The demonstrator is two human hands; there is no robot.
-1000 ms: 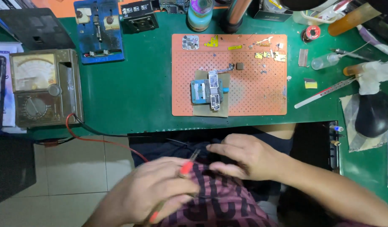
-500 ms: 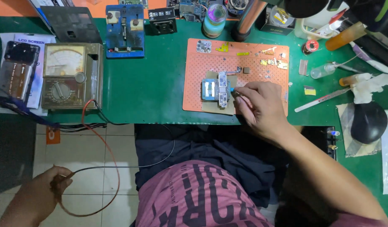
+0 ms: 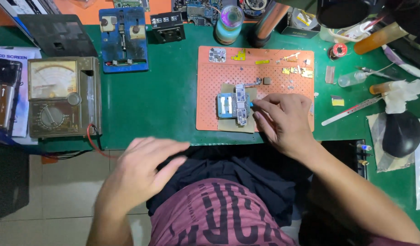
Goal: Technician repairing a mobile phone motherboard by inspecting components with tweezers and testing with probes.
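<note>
Board: the small circuit board (image 3: 240, 105) sits clamped in a blue holder (image 3: 228, 105), right at the right hand's fingertips, just to their left.
Right hand: the right hand (image 3: 282, 119) rests on the orange mat, fingers pinched narrow on a small blue-tipped tool (image 3: 251, 104) whose tip meets the board's right edge.
Left hand: the left hand (image 3: 144, 171) hangs below the desk edge, fingers loosely spread and flat, holding nothing; it is blurred.
Mat: the orange work mat (image 3: 210, 91) lies under the right hand and the holder, with a tan card (image 3: 237, 125) beneath the holder.
Small parts: yellow and metal bits (image 3: 294, 69) are scattered beyond the right hand, along the mat's far edge.
Meter: an analog multimeter (image 3: 64, 96) stands beyond the left hand, to its left; a red lead (image 3: 94, 141) trails from it toward that hand.
Jig: a blue fixture (image 3: 123, 38) lies far beyond the left hand.
Right side: tweezers (image 3: 351, 109) and a black rubber blower (image 3: 401, 133) lie to the right of the right hand, well apart from it.
</note>
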